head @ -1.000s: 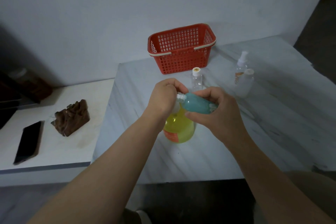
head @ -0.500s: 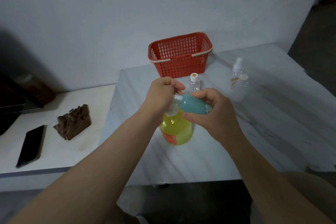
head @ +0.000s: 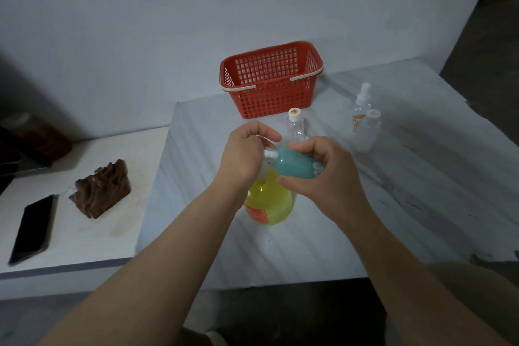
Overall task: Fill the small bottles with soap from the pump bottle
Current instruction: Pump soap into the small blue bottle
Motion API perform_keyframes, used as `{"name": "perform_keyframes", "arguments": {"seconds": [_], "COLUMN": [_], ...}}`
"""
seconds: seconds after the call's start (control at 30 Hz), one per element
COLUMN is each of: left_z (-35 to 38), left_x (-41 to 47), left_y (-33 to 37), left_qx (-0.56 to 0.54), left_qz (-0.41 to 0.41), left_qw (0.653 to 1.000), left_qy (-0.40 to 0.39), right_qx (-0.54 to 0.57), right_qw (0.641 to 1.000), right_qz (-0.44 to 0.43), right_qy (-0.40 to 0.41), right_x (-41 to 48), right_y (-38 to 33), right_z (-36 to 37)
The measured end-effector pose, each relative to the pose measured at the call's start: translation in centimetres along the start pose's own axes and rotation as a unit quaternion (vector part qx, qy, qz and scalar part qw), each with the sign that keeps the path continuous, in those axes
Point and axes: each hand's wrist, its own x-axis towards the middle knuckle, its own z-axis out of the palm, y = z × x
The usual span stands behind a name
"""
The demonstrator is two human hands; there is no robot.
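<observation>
Left hand point(head: 247, 154) curling over pump top of yellow pump bottle point(head: 269, 202), which is standing upright on table point(head: 393, 205), directly beneath both hands. Right hand point(head: 325, 180) gripping teal small bottle point(head: 295, 166), thumb under, fingers wrapping over. Teal bottle lying nearly horizontal, long axis running left-right, white neck pointing left into left hand's curl, base pointing right. Neck probably meeting nozzle there; fingers hiding the contact. Left hand sitting better placed for pressing pump. Clear capped bottle point(head: 295, 128) waiting just beyond hands; spray bottle point(head: 361, 108) and frosted bottle point(head: 368, 133) standing far right.
</observation>
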Motion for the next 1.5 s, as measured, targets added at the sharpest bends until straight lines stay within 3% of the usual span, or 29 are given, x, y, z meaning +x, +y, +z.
{"name": "perform_keyframes", "arguments": {"seconds": [0.3, 0.5, 0.87, 1.5], "left_z": [0.2, -0.5, -0.1, -0.2], "left_x": [-0.3, -0.4, -0.3, -0.2], "left_y": [0.4, 1.4, 0.7, 0.8], "left_qx": [-0.02, -0.053, 0.02, -0.002], "left_qz": [0.006, 0.001, 0.035, 0.009], "left_qw": [0.999, 0.998, 0.999, 1.0], "left_qy": [0.027, -0.016, 0.016, 0.009], "right_qx": [-0.005, -0.001, 0.005, -0.004], "right_qw": [1.0, 1.0, 1.0, 1.0], "right_qz": [-0.014, -0.018, -0.01, -0.016], "right_qy": [0.006, 0.005, 0.005, 0.003], "right_x": [0.2, 0.0, 0.1, 0.3], "right_y": [-0.4, -0.7, -0.3, -0.7], "right_z": [-0.1, -0.2, 0.0, 0.0]}}
